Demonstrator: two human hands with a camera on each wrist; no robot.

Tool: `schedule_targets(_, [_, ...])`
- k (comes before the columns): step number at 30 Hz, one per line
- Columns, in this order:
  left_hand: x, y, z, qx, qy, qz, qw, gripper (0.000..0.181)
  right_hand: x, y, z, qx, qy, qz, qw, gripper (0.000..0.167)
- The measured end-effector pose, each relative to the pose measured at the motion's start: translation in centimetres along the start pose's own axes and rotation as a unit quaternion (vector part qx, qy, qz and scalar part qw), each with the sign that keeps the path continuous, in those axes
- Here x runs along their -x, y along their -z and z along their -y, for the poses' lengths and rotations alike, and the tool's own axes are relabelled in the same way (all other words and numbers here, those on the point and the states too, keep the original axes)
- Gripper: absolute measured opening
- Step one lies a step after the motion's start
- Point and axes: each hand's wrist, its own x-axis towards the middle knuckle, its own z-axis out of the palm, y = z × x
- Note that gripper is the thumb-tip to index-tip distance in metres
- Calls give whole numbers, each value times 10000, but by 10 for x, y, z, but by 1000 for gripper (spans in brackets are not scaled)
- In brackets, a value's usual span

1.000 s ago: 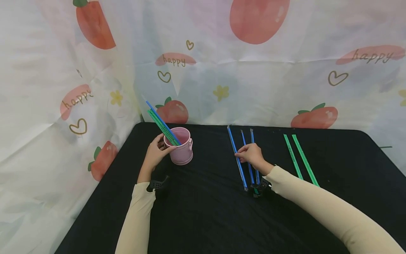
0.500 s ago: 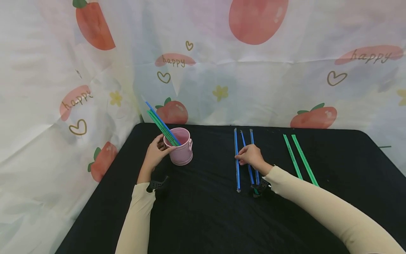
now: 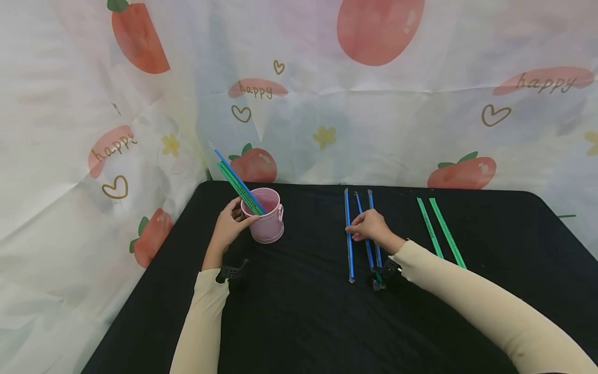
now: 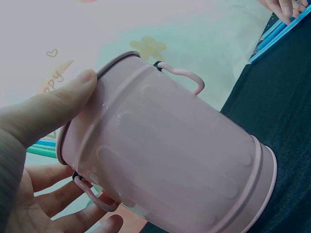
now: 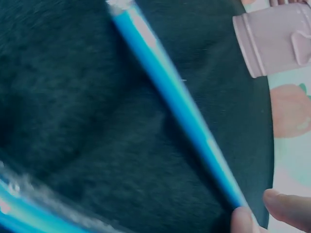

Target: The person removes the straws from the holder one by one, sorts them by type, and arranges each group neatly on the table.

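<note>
A small pink metal bucket [image 3: 268, 228] with side handles stands upright at the left of the table. My left hand [image 3: 230, 223] holds it by the rim, with the thumb [image 4: 73, 99] on the near side and fingers spread behind a handle. Long green sticks [image 3: 233, 184] and a blue straw [image 3: 224, 158] lean out of it to the left. Near the table's middle, my right hand [image 3: 371, 228] pinches a blue straw in clear wrapping [image 3: 349, 259] between thumb and finger. Two more blue straws [image 3: 370, 200] lie partly hidden under that hand.
Two green sticks [image 3: 446, 228] lie farther right, their near ends covered by the right sleeve [image 3: 472, 291]. A black cloth covers the table [image 3: 299, 311]. Behind it hangs a pale printed curtain [image 3: 374, 114], close to the back edge.
The pinched blue straw has swung from a slant to nearly straight, its far end shifting right. Since half a second ago my right forearm has risen slightly. The left hand and bucket have stayed put.
</note>
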Motion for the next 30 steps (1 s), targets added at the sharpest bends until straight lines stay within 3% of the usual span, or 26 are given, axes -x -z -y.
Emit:
schedule_targets(7, [0,0,0,-7,-37,-10,10000,70,2,11,7,-130,223,334,9991,27])
schedule_targets(16, [1,0,-2,18,-6,15,10000,70,5,19,18,-177,219,599,9978,34])
schedule_targets(20, [2,0,-3,3,-67,1,10000,69,7,23,22,-222,520,629,9964,37])
schedule_targets(30, [1,0,-2,52,-61,3,10000,70,7,26,23,-319,1485,256,9881,33])
